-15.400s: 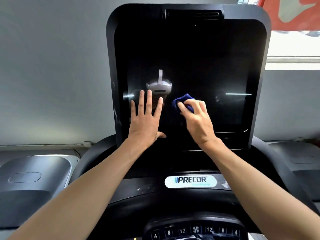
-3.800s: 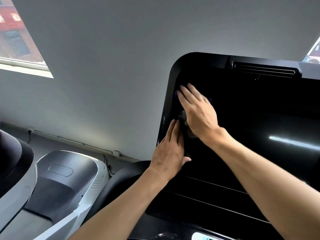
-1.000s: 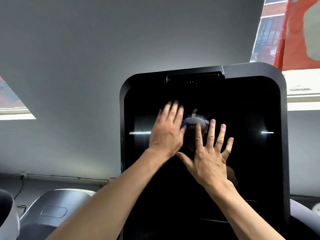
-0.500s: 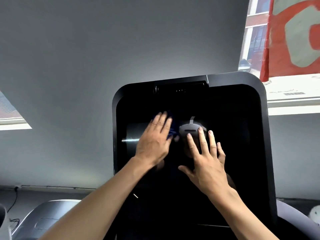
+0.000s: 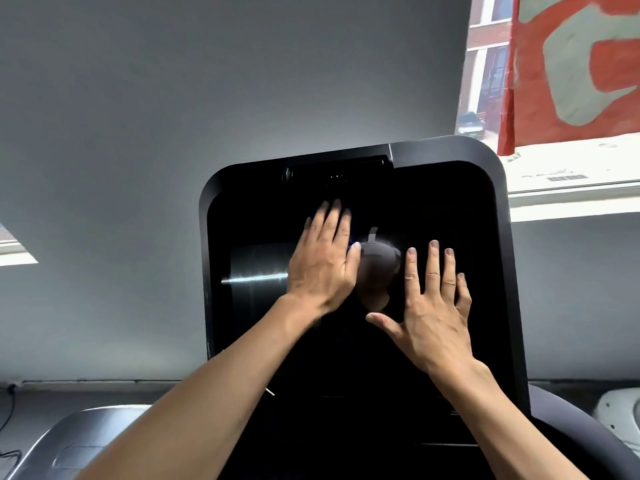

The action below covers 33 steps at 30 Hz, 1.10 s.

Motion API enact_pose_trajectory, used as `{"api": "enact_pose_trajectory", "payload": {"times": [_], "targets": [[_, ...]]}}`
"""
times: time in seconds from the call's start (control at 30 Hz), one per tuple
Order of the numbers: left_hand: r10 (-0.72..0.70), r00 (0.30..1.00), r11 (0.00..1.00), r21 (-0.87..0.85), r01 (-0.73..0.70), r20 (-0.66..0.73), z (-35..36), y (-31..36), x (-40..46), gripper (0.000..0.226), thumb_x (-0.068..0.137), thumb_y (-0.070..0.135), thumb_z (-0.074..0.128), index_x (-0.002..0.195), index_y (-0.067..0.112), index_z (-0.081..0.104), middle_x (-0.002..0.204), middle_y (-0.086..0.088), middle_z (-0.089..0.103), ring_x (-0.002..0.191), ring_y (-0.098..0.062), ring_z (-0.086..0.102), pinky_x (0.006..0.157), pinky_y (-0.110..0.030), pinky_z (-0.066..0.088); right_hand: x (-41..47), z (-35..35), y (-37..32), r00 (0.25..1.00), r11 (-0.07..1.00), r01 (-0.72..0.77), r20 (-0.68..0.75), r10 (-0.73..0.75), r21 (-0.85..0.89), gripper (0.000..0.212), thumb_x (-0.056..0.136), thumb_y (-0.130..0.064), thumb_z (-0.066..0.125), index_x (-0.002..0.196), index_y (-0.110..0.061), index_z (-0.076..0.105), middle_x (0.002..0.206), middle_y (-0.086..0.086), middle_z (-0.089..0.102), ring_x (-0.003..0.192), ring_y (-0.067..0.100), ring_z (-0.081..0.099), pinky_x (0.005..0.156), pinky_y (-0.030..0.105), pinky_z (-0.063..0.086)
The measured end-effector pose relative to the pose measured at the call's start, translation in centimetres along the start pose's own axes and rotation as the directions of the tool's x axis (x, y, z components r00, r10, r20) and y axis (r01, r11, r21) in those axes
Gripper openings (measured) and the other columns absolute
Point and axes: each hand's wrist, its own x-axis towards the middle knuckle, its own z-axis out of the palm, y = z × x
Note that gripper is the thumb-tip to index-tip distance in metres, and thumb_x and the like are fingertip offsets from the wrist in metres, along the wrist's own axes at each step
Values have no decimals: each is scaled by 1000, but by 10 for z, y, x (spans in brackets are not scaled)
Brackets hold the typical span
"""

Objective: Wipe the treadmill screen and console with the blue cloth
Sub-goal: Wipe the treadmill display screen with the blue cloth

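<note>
The treadmill screen (image 5: 433, 209) is a tall, glossy black panel in a dark frame, upright in front of me. My left hand (image 5: 322, 261) lies flat on its upper middle and presses the blue cloth (image 5: 353, 244) against the glass. Only a small blue sliver shows beside the fingers. My right hand (image 5: 433, 306) rests flat on the screen to the right and slightly lower, fingers spread, holding nothing. A reflection of the head camera sits between the hands. The lower console is mostly hidden by my forearms.
A grey wall stands behind the screen. At the upper right is a window with a red banner (image 5: 571, 64). A grey neighbouring machine cover (image 5: 69, 441) sits at the lower left, and a white machine part (image 5: 620, 414) at the lower right.
My left hand with the cloth has slid a little up and right on the screen. My right hand has shifted right, away from the reflection. Less of the cloth shows.
</note>
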Motion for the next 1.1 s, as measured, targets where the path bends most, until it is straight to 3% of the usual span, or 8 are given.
{"api": "enact_pose_trajectory", "payload": {"times": [0.2,0.4,0.57,0.73,0.83,0.93,1.0,1.1], "targets": [[226,973,974,22,-227,47,12,6,-34,60,105,34,35,161,12,24,170,-4,15,157,-16,4,127,-41,16,-2,-1,6,1000,1000,20,-24,-19,18,123,69,-93,37,162,-18,7,168,16,-4,156,31,-5,121,50,16],[-10,992,999,29,14,-126,10,15,11,54,104,33,44,153,10,42,156,-16,35,148,-33,28,121,-47,33,-1,0,7,1000,1000,27,-6,-27,13,122,73,-93,40,162,-18,5,168,16,-7,155,32,-8,122,52,16],[261,961,963,93,-253,-87,19,9,-20,52,106,33,44,153,9,42,159,-14,36,151,-27,28,120,-44,32,-1,0,9,1000,999,19,2,-19,33,124,71,-93,44,162,-19,7,169,14,-7,156,30,-8,122,50,16],[142,981,982,145,-122,-136,12,10,11,52,106,32,41,153,9,43,159,-12,40,150,-28,32,122,-43,28,-1,-3,6,1000,999,14,28,-15,32,122,72,-94,38,162,-18,5,168,15,-9,155,31,-11,122,50,11],[270,959,958,126,-259,-82,23,36,13,52,107,33,40,153,8,41,161,-13,37,152,-28,28,123,-43,27,-1,-11,8,998,998,46,36,-47,35,124,69,-87,58,162,-19,12,168,15,-4,156,31,-5,121,48,18],[325,943,938,148,-313,-66,20,19,-12,53,107,34,43,153,10,41,163,-12,34,153,-26,26,122,-42,28,2,-33,29,996,998,64,-66,-65,-6,118,64,-73,76,157,-16,31,167,16,11,154,33,13,116,45,25],[276,957,953,153,-260,-90,16,10,-15,53,106,35,43,153,10,42,162,-12,35,152,-26,28,122,-43,29,4,-43,51,995,999,-7,-104,3,-34,122,65,-73,74,159,-12,26,168,17,5,155,33,5,120,45,22],[175,978,979,121,-162,-111,17,35,14,55,105,36,37,153,10,42,161,-12,36,152,-27,27,123,-44,26,0,-36,76,997,996,-73,-4,73,-46,130,70,-88,54,161,-8,7,168,16,-11,156,31,-6,122,47,25]]}}
